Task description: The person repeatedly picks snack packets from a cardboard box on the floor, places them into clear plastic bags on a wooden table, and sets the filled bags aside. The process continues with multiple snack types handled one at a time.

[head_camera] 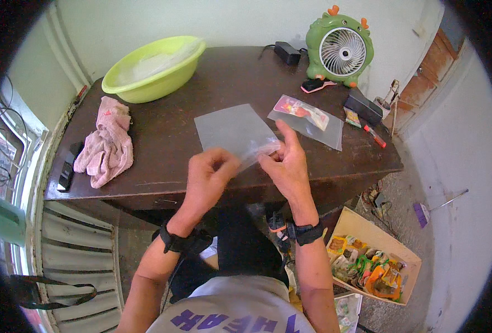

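A clear plastic bag (233,127) lies partly on the dark wooden table, its near edge raised between my hands. My right hand (287,160) pinches the bag's near right corner between thumb and fingers, with the index finger pointing up. At the bag's near edge is my left hand (212,168), fingers curled and slightly blurred; whether it grips the film is unclear. Just beyond my right hand lies another clear bag (333,133), with a pink and white printed packet (302,111) in or on it.
A yellow-green basin (158,85) holding clear plastic stands back left, near a pink towel (108,145). A green fan (341,50), black brush (314,85), black case (362,108) and red marker (374,136) are at the right. A box of packets (408,260) sits on the floor.
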{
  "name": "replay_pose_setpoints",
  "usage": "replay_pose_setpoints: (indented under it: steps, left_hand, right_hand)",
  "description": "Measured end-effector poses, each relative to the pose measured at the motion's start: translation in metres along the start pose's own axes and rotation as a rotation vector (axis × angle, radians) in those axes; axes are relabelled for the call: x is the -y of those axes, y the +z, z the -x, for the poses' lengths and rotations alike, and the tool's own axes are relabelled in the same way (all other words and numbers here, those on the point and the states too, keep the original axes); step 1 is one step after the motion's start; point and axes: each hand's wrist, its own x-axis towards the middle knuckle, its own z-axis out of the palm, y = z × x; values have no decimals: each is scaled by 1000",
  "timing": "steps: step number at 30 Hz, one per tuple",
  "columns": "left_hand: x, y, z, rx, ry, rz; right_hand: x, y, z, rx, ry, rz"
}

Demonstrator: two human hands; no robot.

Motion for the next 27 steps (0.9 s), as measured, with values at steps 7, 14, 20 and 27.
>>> replay_pose_setpoints:
  steps: [7,14,20,27]
  left_hand:
    - [-3,0,-2,-396,470,-418]
    - [7,14,-2,-99,781,-726]
    - [9,5,7,-141,542,-855]
    - [30,-33,2,-229,449,-794]
  right_hand:
    - [8,1,4,29,-62,251]
    - [1,5,2,-215,-148,324]
    - [-23,22,-5,-385,-338,340]
    - [-22,21,-3,-241,-279,354]
